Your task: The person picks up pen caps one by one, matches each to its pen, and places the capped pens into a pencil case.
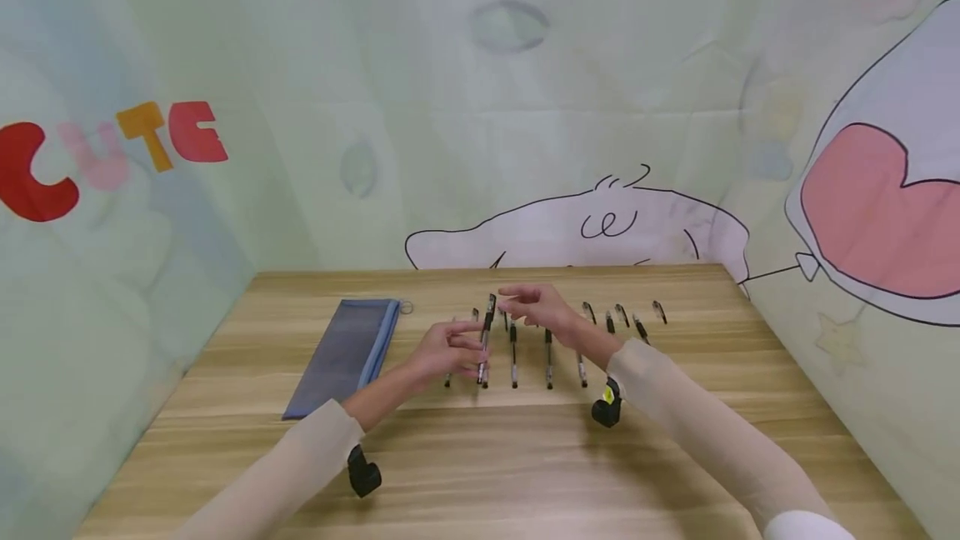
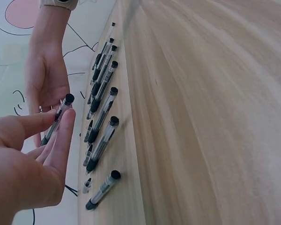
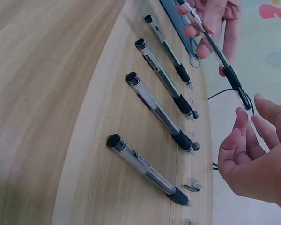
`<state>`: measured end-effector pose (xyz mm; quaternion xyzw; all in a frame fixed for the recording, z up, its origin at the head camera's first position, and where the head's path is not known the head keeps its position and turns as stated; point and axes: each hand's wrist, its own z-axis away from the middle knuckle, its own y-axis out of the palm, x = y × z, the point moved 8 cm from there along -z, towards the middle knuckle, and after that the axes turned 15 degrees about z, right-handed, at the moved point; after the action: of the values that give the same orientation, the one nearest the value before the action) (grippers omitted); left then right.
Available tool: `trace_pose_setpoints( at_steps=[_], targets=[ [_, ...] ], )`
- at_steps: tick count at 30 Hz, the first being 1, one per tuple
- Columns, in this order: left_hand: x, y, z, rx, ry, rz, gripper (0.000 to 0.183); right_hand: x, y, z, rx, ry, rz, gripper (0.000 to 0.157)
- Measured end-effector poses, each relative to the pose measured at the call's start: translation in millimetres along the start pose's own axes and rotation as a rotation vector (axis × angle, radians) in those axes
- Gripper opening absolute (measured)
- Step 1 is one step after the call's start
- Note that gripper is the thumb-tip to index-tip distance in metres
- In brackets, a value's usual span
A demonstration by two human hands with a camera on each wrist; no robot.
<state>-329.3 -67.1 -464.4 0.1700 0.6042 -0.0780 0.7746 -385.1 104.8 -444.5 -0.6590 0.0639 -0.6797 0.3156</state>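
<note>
My left hand [image 1: 444, 352] pinches a clear gel pen [image 1: 487, 325] with a black grip, its capped end pointing up and away. In the right wrist view the held pen [image 3: 217, 52] slants toward my right hand [image 3: 255, 161], whose fingers are loosely bent just short of the black cap [image 3: 243, 99]. A small gap shows between them. The head view also has my right hand [image 1: 542, 308] beside the pen's top. Below the hands, several uncapped pens [image 2: 102, 145] lie in a row on the table, with loose clear caps [image 3: 193, 184] beyond their tips.
A blue-edged mesh pouch [image 1: 337, 361] with a ring [image 1: 407, 307] lies left of the pens. The wooden table [image 1: 487, 473] meets a printed curtain [image 1: 315, 190] at its back edge. More caps [image 1: 659, 312] lie at the right.
</note>
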Motion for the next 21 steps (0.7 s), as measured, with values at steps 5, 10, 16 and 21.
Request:
trace_pose_setpoints(
  at_steps=[5,10,16,21],
  targets=[
    [0.0,-13.3,7.2,-0.028,0.006,-0.013,0.061,1,0.0,5,0.019,-0.01,0.018,0.045],
    [-0.8,-26.4,11.5,-0.067,0.008,-0.005,0.062,-4,-5.5,9,0.015,-0.006,0.031,0.042],
    [-3.7,-45.0,18.7,-0.094,0.017,-0.01,0.062,-10,-15.1,16,-0.002,0.044,-0.006,0.043],
    [-5.3,-62.3,27.3,-0.126,0.017,-0.07,0.06,-16,-23.1,21,0.006,0.047,-0.014,0.044]
  ],
)
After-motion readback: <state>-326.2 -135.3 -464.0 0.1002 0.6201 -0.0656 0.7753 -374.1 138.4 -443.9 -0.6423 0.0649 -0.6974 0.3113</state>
